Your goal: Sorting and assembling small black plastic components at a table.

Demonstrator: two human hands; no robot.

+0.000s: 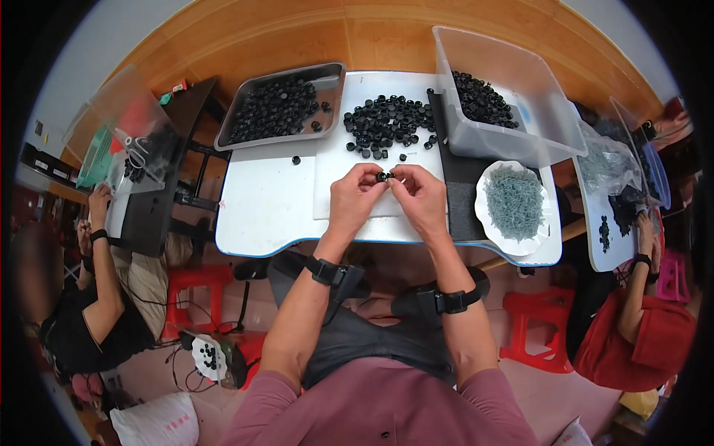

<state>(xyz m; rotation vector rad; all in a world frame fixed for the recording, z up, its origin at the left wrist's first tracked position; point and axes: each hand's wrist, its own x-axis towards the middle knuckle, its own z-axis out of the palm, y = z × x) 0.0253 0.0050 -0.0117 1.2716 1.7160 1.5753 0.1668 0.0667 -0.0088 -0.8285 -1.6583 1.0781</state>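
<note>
Over the near middle of the white table, both my hands meet at their fingertips. My left hand is closed in a pinch on a small round black cap. My right hand is pinched at the right side of the same cap; a small dark bit shows at its fingertips, too small to make out. Just beyond my hands lies a loose pile of black caps. One stray cap sits by itself to the left of my left hand.
A metal tray of black caps stands back left, a clear plastic bin with more at back right. A white scalloped plate of thin grey-green pieces rests on a dark mat. People work at tables on both sides; red stools stand nearby.
</note>
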